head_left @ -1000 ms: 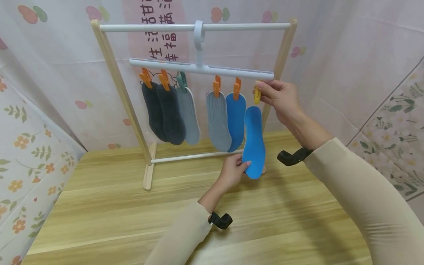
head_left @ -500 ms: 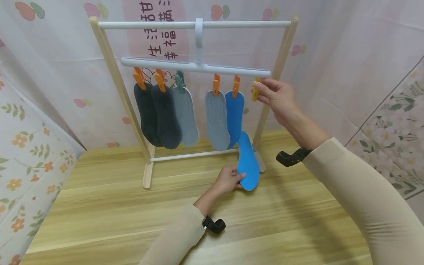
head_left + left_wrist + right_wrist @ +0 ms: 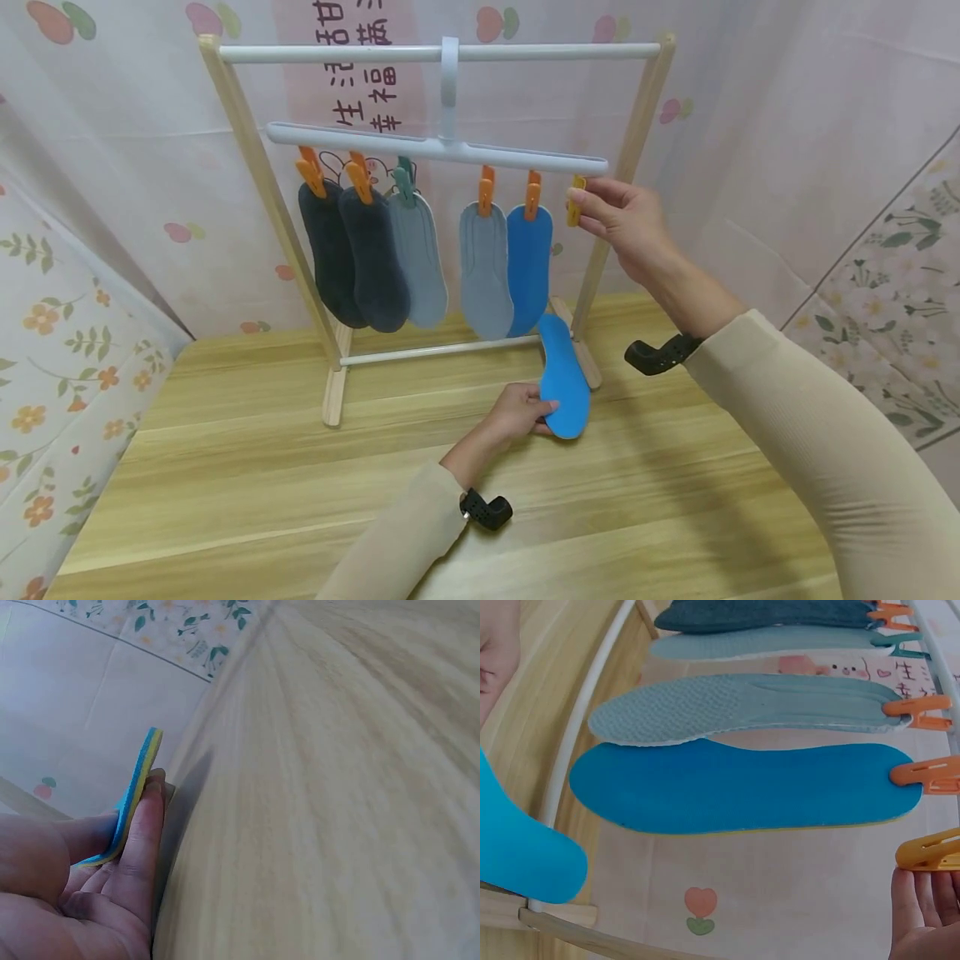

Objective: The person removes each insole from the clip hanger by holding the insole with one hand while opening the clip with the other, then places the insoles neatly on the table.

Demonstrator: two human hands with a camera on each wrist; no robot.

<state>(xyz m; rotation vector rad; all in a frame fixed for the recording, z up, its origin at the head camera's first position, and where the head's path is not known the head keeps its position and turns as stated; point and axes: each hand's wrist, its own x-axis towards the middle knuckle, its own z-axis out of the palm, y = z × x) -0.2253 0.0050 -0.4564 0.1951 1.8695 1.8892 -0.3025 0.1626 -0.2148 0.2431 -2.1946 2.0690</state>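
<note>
My left hand (image 3: pixel 517 410) pinches the wide end of a blue insole (image 3: pixel 564 383) low over the table, thumb on top and fingers beneath. Its yellow underside edge shows in the left wrist view. Up at the hanger's right end, my right hand (image 3: pixel 626 218) grips a yellow clothespin (image 3: pixel 574 204), with nothing in the clip. Beside that clip, a second blue insole (image 3: pixel 529 267) and a grey insole (image 3: pixel 483 271) hang from orange clothespins. Farther left hang another grey insole (image 3: pixel 420 258) on a green clothespin and two dark insoles (image 3: pixel 375 258) on orange ones.
The white hanger (image 3: pixel 360 140) tilts down to the right, hooked on the top bar of a wooden rack (image 3: pixel 258 167). The rack stands at the back of the wooden table (image 3: pixel 300 492). Patterned curtains (image 3: pixel 757 125) surround it.
The left hand has lowered the blue insole away from the yellow clothespin toward the table. The right hand stays on the clip, shifting slightly left as the hanger moves a little.
</note>
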